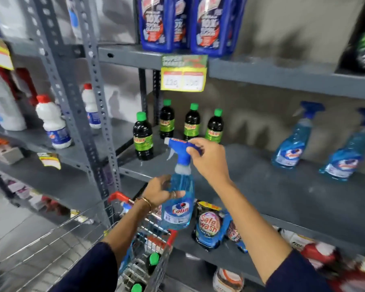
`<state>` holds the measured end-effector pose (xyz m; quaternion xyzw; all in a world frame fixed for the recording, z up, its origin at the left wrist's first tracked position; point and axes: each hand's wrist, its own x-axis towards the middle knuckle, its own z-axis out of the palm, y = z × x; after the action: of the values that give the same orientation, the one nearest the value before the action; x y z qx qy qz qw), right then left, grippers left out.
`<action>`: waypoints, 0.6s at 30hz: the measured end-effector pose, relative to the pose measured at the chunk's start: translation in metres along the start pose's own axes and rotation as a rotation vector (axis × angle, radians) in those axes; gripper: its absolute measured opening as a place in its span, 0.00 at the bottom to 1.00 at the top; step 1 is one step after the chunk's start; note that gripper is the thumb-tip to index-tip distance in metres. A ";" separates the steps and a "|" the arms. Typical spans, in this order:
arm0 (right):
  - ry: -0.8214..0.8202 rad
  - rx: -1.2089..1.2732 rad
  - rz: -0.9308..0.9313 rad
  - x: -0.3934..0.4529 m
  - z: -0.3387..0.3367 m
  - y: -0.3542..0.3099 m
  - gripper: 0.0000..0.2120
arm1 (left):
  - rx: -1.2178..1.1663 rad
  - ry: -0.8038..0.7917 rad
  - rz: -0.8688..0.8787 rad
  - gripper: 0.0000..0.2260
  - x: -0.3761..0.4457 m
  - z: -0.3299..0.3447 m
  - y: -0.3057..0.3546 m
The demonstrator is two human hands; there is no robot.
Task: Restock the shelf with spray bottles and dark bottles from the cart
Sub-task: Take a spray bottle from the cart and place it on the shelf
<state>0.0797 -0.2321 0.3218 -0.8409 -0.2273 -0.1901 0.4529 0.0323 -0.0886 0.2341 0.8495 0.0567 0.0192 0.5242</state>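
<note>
Holding: a blue spray bottle (pixel 178 194) is up in the air in front of the grey shelf (pixel 282 186), held by both hands.
Left hand: the left hand (pixel 159 192) wraps the bottle's neck and upper body; its fingers are closed around the bottle. A ring and a thin bangle show on this hand and wrist.
Right hand: the right hand (pixel 207 159) pinches the back of the blue spray top (pixel 181 149); its fingers are closed on the top.
Bottle: it stands nearly upright, with the nozzle pointing left. The label is blue and white with red letters.
Shelf, left part: four dark bottles (pixel 143 137) with green caps stand near the post, one in front and three in a row behind.
Shelf, right part: two more blue spray bottles (pixel 293 138) stand well apart from the dark ones. The middle of the shelf between them is bare.
Cart: a wire cart (pixel 150 249) with red trim sits below the hands. Green-capped bottles (pixel 153 261) show inside it.
Above: blue pouches (pixel 162 22) sit on the upper shelf, and a yellow price tag (pixel 183 79) hangs under them.
Below: a "Safe wash" pouch (pixel 211 226) lies on the lower shelf.
Far left: white bottles with red caps (pixel 53 123) stand on the next rack.
</note>
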 end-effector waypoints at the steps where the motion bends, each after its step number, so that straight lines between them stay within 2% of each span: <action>1: 0.058 0.003 -0.014 0.005 -0.016 -0.001 0.08 | -0.020 -0.017 0.016 0.20 0.005 0.007 0.016; 5: 0.254 -0.019 -0.010 0.015 -0.084 0.005 0.07 | -0.087 -0.054 0.146 0.09 0.031 0.052 0.068; 9: 0.414 -0.096 0.002 0.008 -0.160 0.024 0.07 | -0.081 -0.162 0.263 0.11 0.044 0.116 0.128; 13: 0.453 -0.187 0.038 -0.004 -0.221 0.052 0.08 | -0.070 -0.188 0.346 0.14 0.050 0.180 0.166; 18: 0.411 -0.336 0.150 -0.026 -0.282 0.110 0.09 | 0.018 -0.286 0.368 0.19 0.056 0.267 0.191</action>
<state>0.0869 -0.5301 0.3794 -0.8626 -0.0329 -0.3575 0.3565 0.1275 -0.4044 0.2832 0.8443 -0.1738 -0.0065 0.5068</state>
